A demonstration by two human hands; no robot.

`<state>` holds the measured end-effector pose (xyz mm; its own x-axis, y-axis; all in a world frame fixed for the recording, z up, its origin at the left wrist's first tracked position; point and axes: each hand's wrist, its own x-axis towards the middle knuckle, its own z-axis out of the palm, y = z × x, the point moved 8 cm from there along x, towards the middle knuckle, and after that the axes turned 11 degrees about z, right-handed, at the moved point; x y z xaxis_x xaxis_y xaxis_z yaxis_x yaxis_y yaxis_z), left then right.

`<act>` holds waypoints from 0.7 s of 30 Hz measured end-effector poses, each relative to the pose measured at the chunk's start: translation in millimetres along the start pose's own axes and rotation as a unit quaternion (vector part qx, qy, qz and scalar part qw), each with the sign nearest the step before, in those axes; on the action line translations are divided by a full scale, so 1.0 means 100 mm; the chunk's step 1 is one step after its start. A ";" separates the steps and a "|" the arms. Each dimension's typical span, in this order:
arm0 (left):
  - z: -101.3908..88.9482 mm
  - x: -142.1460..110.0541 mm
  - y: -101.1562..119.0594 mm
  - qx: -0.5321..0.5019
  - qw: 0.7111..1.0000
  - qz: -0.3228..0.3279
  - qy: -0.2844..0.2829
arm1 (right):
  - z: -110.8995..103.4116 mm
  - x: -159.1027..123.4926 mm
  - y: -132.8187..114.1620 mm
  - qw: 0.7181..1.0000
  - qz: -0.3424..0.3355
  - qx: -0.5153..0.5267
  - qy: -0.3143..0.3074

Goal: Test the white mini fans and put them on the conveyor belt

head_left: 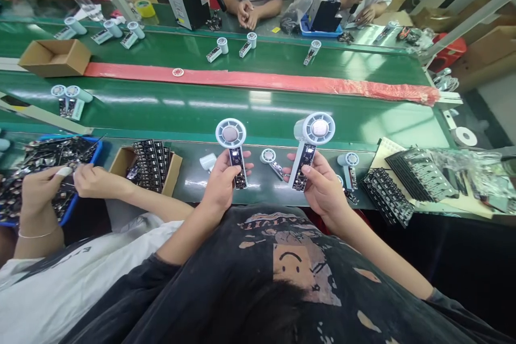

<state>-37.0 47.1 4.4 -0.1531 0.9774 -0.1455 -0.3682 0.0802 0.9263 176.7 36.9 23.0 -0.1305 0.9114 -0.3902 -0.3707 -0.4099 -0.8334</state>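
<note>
In my left hand is a light-blue handheld fan, upright, its round grille facing me and a dark circuit board showing along the handle. My right hand grips a second handheld fan the same way, thumb on the exposed board. Both fans are held above the near edge of the bench. Between them on the bench lies another fan with its board showing. One more fan rests just right of my right hand. A pale-blue cylindrical part sits left of my left hand, partly hidden.
Across the green conveyor runs a red strip with a cardboard box at its left end. Circuit boards are stacked at right. A co-worker's hands work over a blue bin at left. Other people sit opposite.
</note>
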 end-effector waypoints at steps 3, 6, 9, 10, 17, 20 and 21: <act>0.01 0.03 0.01 0.003 1.000 0.002 -0.019 | 0.02 -0.05 0.02 1.000 -0.003 0.007 0.016; 0.04 0.07 0.00 -0.005 0.999 0.000 -0.039 | 0.02 -0.10 0.05 0.999 -0.008 0.018 0.033; 0.10 0.12 -0.02 -0.021 0.999 -0.009 -0.045 | 0.02 -0.15 0.09 0.999 -0.005 0.030 0.038; 0.13 0.12 -0.02 -0.026 0.998 -0.012 -0.048 | 0.01 -0.16 0.10 0.999 -0.002 0.034 0.039; 0.40 0.07 -0.05 -0.048 0.994 -0.024 -0.100 | -0.03 -0.23 0.10 0.998 -0.008 0.025 0.050; 0.45 0.05 -0.06 -0.049 0.993 -0.030 -0.106 | -0.03 -0.26 0.08 0.998 -0.016 0.023 0.054; 0.47 0.04 -0.07 -0.048 0.992 -0.032 -0.109 | -0.03 -0.26 0.08 0.998 -0.017 0.022 0.056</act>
<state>8.3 59.5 13.6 0.0716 0.9908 -0.1148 -0.4587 0.1349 0.8783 180.3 9.8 25.4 -0.0140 0.9138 -0.4059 -0.4129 -0.3750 -0.8300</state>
